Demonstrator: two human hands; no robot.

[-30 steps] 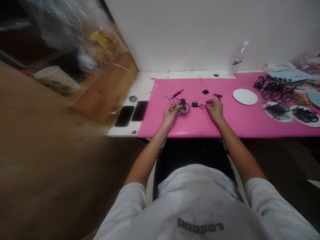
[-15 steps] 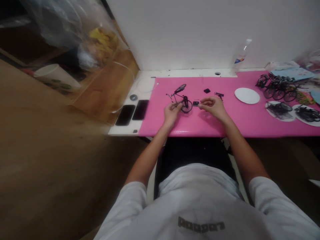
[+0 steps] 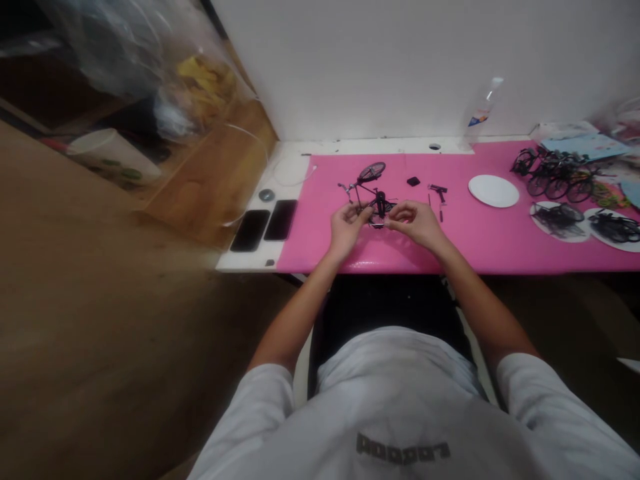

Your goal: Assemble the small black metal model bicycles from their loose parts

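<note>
Above the pink mat [image 3: 320, 257], a black miniature bicycle [image 3: 380, 202] is tilted, its front wheel pointing away from me. My left hand [image 3: 347, 223] pinches its frame between thumb and fingers. Against the bicycle's near right side, the fingers of my right hand [image 3: 413, 223] are closed in a pinch beside the rear wheel. What they hold is too small to make out. A small black part [image 3: 413, 181] lies beyond my right hand, with a black pistol-shaped piece [image 3: 438, 191] to its right. A short thin rod [image 3: 441, 213] rests nearer to me.
Right of my hands are a white plate [image 3: 493, 191], several assembled miniature bicycles [image 3: 555, 173] and plates of black parts [image 3: 557, 220]. Two phones [image 3: 250, 231] lie at the left edge. A clear bottle [image 3: 483, 117] stands by the wall.
My right hand has moved left, from beside a small dark piece on the mat to the bicycle. The bicycle has turned and shifted slightly right in my left hand.
</note>
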